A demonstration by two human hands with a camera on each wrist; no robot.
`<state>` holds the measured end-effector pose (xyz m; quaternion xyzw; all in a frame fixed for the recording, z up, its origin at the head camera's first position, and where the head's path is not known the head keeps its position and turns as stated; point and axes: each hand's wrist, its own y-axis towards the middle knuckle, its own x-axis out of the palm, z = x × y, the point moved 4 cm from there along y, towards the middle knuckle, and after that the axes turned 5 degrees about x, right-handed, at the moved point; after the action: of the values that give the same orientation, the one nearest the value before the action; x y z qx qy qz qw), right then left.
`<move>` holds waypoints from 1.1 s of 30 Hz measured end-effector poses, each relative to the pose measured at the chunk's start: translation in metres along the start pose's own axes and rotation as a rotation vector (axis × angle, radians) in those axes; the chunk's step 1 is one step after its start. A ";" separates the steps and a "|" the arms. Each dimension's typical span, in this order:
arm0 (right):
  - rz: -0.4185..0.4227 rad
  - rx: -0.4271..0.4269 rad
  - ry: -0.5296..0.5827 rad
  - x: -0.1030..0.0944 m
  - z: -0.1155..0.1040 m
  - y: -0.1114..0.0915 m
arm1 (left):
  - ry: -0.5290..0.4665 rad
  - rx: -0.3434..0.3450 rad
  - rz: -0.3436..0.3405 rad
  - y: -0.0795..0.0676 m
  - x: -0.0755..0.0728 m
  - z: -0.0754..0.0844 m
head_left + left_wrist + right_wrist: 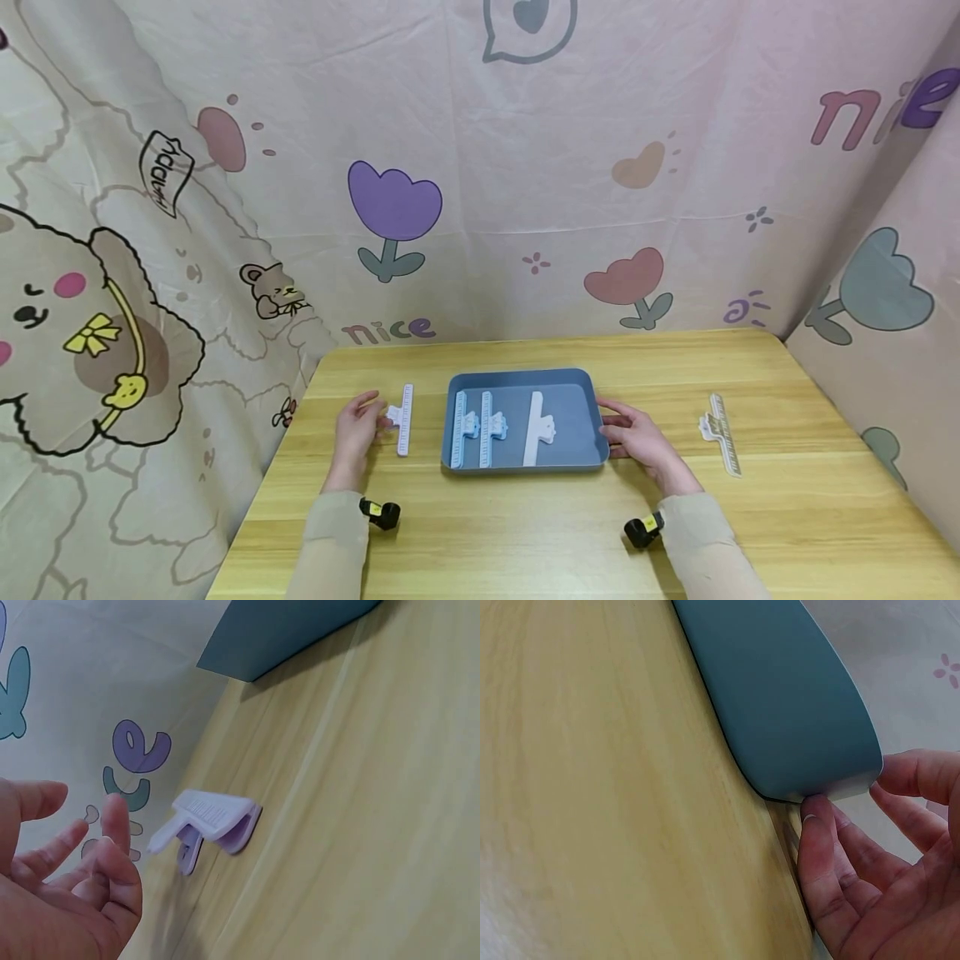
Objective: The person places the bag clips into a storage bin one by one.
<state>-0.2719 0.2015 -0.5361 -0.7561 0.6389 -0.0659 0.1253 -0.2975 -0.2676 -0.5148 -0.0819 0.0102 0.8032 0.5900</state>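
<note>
In the head view my left hand point(356, 429) is beside a lilac bag clip point(405, 421) lying on the table. The left wrist view shows that hand's fingers loosely bent, with a small gap between them and the lilac clip point(214, 814). A shallow blue-grey tray point(577, 385) sits to the clip's right, holding two light-blue clips point(460, 429) on its left side and a white clip point(534, 433) nearer its middle. My right hand point(637, 433) grips the tray's right end, thumb and fingertips against its wall point(802, 712) from rim to base.
A greyish translucent clip point(723, 437) with a white handle lies on the table right of my right hand. Printed cloth point(487, 250) hangs behind the wooden table point(495, 542) and at both sides. A small black camera point(382, 514) is strapped at each wrist.
</note>
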 end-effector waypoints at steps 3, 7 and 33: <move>0.004 0.001 0.001 0.000 0.000 0.000 | -0.023 -0.007 -0.027 0.003 0.005 0.000; 0.003 0.001 0.001 0.001 0.000 -0.001 | -0.041 -0.016 -0.054 0.004 0.010 0.000; -0.001 -0.006 0.002 0.000 0.000 0.000 | 0.069 -0.019 -0.044 0.004 0.008 -0.017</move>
<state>-0.2718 0.2017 -0.5363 -0.7569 0.6388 -0.0647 0.1222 -0.3018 -0.2628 -0.5331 -0.1154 0.0212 0.7868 0.6060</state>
